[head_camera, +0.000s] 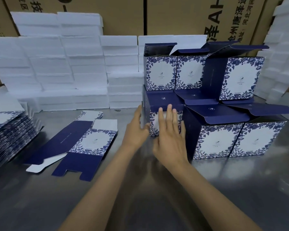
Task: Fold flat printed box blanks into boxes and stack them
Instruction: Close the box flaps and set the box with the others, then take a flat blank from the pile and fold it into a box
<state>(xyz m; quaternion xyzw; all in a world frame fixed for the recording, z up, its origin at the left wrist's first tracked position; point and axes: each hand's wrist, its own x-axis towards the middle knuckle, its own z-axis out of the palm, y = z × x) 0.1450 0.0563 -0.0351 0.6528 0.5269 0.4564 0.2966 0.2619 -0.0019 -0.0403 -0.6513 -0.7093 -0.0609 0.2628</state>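
table: bare grey metal tabletop (140, 197), shiny, fills the near half of the view
right hand: right hand (169, 137) at centre, palm laid flat on the front face of the box being set down, fingers straight and slightly apart, tips reaching its dark top edge
left hand: left hand (137, 130) just at 9 o'clock of the right one, on the box's left side; fingers look fairly straight, thumb near the front corner, motion blur so grip not certain
box in hands: small blue-and-white floral printed cardboard box (163, 112), upright on the table, navy lid flap standing open at 12 o'clock of it, touching the folded row at its 3 o'clock
flat blank: single unfolded navy and floral box blank (83, 142) lying flat on the table at 9 o'clock of the hands, apart from them
blank stack: tall pile of flat printed blanks (8, 130) at far 9 o'clock, left edge of view, fanned slightly
folded boxes: finished floral boxes (240, 140) at 3 o'clock, two in the front row, lids open; more on an upper tier (175, 72) at 1 o'clock behind the hands
foam: stacks of white foam slabs (65, 72) at 11 o'clock behind, more at far right (280, 64)
cartons: brown corrugated cartons (173, 15) with black print along 12 o'clock, furthest back
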